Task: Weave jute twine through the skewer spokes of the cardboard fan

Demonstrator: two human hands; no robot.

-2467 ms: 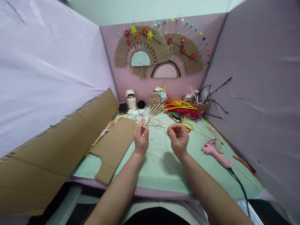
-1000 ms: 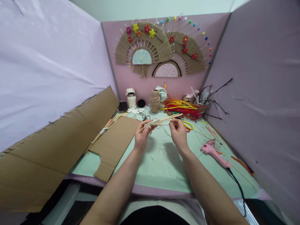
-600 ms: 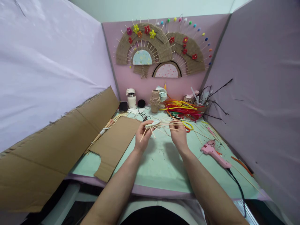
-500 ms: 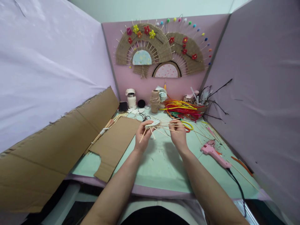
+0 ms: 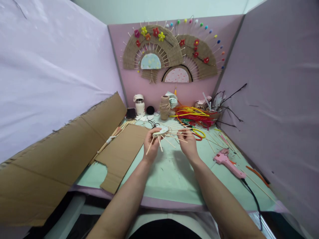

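Observation:
My left hand (image 5: 152, 143) is closed around the end of a small half-round piece (image 5: 161, 130) covered in pale patterned cloth. Thin wooden sticks (image 5: 169, 142) fan out from its curved edge, some toward me and others to the right. At the right side my right hand (image 5: 187, 142) pinches among the stick ends, its fingertips closed on at least one of them. Which sticks it grips is partly hidden by the fingers. Both hands hold the fan frame above the pale green table (image 5: 169, 186).
A pink glue gun (image 5: 230, 164) with a black cord lies on the right. Cut cardboard (image 5: 124, 151) and a stick bundle (image 5: 108, 141) are on the left. Behind stand a twine spool (image 5: 164, 108), a white flask (image 5: 140, 106) and colourful pipe cleaners (image 5: 194, 114). Finished fans (image 5: 153, 46) hang behind.
The fan frame has tilted so that more of its face and sticks show. My right hand has shifted slightly left and down along the sticks.

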